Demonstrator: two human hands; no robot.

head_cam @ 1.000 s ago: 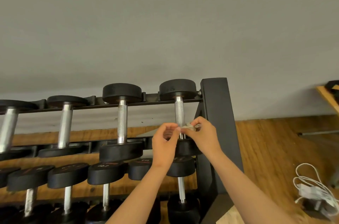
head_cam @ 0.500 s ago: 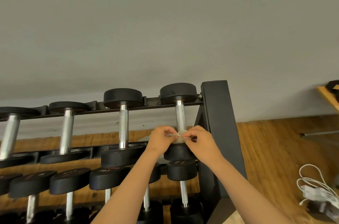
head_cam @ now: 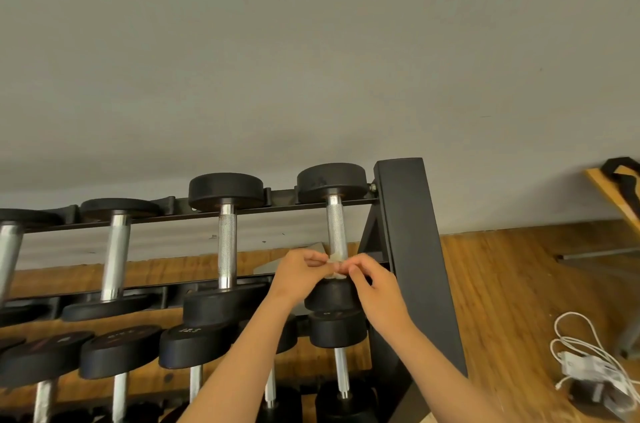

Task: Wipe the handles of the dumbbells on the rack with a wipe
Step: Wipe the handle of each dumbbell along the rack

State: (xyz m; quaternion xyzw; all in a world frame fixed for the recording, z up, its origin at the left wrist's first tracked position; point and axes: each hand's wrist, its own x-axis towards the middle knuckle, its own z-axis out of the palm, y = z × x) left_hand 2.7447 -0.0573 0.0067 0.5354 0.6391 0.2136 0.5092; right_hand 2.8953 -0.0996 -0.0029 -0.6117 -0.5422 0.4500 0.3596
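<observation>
A small pale crumpled wipe (head_cam: 334, 260) lies wrapped against the lower end of the knurled chrome handle (head_cam: 336, 228) of the rightmost black round-headed dumbbell (head_cam: 330, 182), on the top tier of a black steel rack (head_cam: 407, 235) and just above the dumbbell's near head. The left hand (head_cam: 298, 272) pinches the wipe from the left with curled fingertips. The right hand (head_cam: 379, 287) pinches it from the right with bent fingers, and the two hands almost meet at the handle. On the right the room is tight: the rack's broad upright post and its slanted brace stand just beside the handle, and the right hand sits in front of them. On the left a wider gap runs to the neighbouring dumbbell's chrome handle (head_cam: 227, 249), and the left hand and wrist fill part of it. Above the hands the handle shows uncovered up to the far head, which rests on the rear rail. The top tier holds four dumbbells in view, side by side and apart. The tier below carries a row of dark dumbbell heads (head_cam: 119, 351), one directly under the hands. A grey wall (head_cam: 311, 59) rises behind. To the right of the post lies wooden plank floor (head_cam: 512, 284) with a coiled white cable and charger (head_cam: 585, 367).
</observation>
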